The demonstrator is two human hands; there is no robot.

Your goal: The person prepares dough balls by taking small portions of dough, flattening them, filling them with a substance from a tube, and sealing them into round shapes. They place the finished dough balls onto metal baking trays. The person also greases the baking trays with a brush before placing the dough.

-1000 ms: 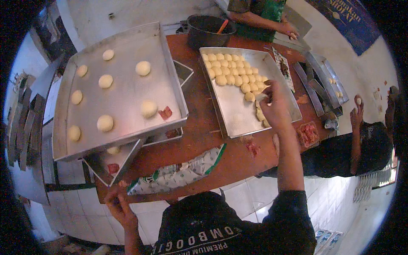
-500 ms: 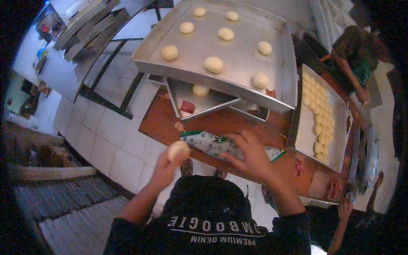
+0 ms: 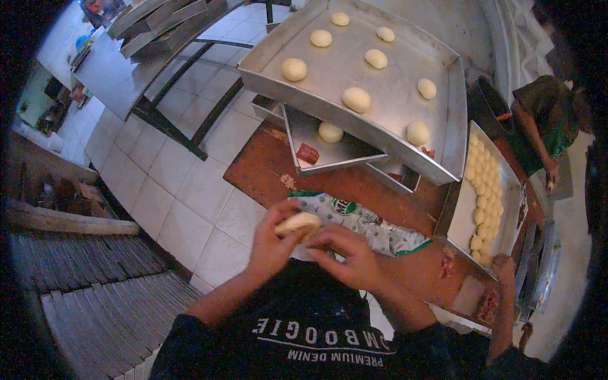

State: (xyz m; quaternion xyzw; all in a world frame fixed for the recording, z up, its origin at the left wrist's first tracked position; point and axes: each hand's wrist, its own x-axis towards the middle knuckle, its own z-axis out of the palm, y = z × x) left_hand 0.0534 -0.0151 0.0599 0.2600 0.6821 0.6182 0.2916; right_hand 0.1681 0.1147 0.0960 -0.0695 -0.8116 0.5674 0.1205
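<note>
My left hand (image 3: pixel 269 244) is closed round a pale dough piece (image 3: pixel 297 223), which looks flattened and faces up. My right hand (image 3: pixel 347 254) is beside it, fingers bent together at the dough's right edge. Whether something small sits between those fingertips cannot be made out. Just beyond my hands, a white and green printed plastic bag (image 3: pixel 367 221) lies on the reddish-brown table (image 3: pixel 253 171). Past it, a large metal tray (image 3: pixel 405 63) holds several spaced dough balls, among them a near one (image 3: pixel 356 99).
Under the large tray sits a skewed tray (image 3: pixel 304 161) with a dough ball and a red wrapper. To the right, another tray (image 3: pixel 453 218) is packed with dough balls; a co-worker's hand (image 3: pixel 503 269) reaches its near corner. Another person (image 3: pixel 538 114) bends at far right. Corrugated sheets (image 3: pixel 107 272) lie lower left.
My right hand has come off the bag area to the dough in my left hand. The dough now looks flatter. At the right, a co-worker's hand has moved up to the packed tray.
</note>
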